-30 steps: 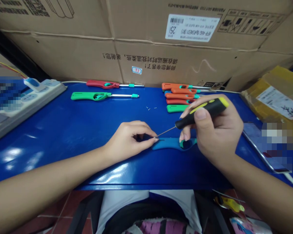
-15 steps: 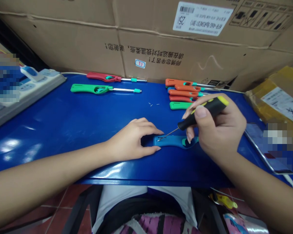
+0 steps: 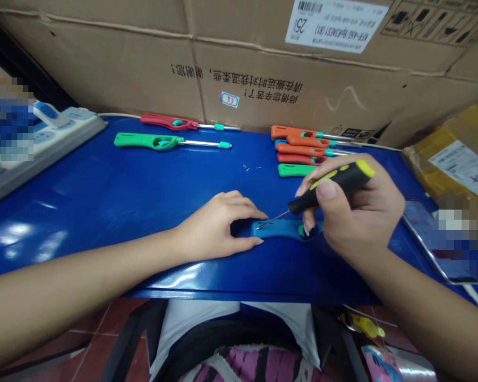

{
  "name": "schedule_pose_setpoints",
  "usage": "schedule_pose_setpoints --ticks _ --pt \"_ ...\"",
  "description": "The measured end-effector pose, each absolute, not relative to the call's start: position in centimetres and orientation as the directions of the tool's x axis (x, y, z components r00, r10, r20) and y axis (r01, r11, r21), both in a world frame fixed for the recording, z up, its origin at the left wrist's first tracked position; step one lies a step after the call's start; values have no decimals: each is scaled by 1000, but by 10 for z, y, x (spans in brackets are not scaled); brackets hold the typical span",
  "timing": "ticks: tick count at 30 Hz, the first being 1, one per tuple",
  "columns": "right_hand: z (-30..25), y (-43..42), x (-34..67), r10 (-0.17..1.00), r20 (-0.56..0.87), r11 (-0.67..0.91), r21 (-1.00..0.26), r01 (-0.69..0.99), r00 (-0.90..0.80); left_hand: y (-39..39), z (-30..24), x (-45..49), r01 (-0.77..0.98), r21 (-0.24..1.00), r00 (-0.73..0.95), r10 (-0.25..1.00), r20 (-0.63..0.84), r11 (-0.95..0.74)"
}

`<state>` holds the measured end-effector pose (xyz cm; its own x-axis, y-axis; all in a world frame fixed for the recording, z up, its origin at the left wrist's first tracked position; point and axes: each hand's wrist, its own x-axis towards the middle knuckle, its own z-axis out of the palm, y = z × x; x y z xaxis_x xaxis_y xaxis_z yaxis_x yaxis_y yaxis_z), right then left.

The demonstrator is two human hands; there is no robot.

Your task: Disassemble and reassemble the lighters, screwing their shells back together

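Observation:
A blue long-neck lighter (image 3: 281, 229) lies on the blue table (image 3: 115, 201) near its front edge. My left hand (image 3: 219, 225) rests on the table at the lighter's left end, thumb and forefinger closed around that end. My right hand (image 3: 356, 207) grips a black and yellow screwdriver (image 3: 334, 183). Its thin metal tip slants down left onto the lighter's left end. A finger of the right hand also presses on the lighter's green trigger area.
A green lighter (image 3: 159, 141) and a red lighter (image 3: 175, 123) lie at the back left. Several orange, red and green lighters (image 3: 302, 151) are stacked at the back right. Cardboard boxes (image 3: 239, 58) wall the far edge. A power strip (image 3: 43, 140) sits left, a phone (image 3: 434, 239) right.
My left hand has gone from pinching something at the screwdriver tip to holding the lighter's left end. The screwdriver tip now rests on the lighter. The view has shifted slightly.

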<state>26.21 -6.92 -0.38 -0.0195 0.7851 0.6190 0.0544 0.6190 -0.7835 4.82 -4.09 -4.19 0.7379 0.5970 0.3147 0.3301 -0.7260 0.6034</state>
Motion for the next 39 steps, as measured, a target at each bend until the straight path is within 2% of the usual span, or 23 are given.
schedule_pose_setpoints --ticks 9,15,19,22,26,30,33,36,39 --pt "-5 -72 264 786 615 617 -775 136 -59 -41 -42 48 325 604 735 596 323 -728" --pt "-8 -72 269 770 636 624 -736 263 -48 -41 -42 48 318 610 741 592 318 -726" --pt "-5 -70 265 764 640 640 -741 203 -75 -40 -42 48 324 608 737 596 318 -725" --pt "-2 -68 260 789 602 614 -780 123 -124 -40 -43 48 335 604 740 599 306 -723" --pt "7 -63 255 808 551 586 -788 190 -206 -38 -46 49 333 605 739 599 309 -723" --pt "22 -54 251 738 554 664 -696 274 -385 -38 -47 53 328 619 734 605 307 -713" --pt "32 -48 252 665 563 736 -604 305 -491 -39 -41 59 371 645 723 644 251 -668" --pt "35 -47 260 658 502 723 -629 285 -562 -38 -33 66 433 629 728 662 177 -645" --pt "31 -46 270 678 491 692 -678 249 -546 -34 -30 70 435 620 745 647 159 -653"
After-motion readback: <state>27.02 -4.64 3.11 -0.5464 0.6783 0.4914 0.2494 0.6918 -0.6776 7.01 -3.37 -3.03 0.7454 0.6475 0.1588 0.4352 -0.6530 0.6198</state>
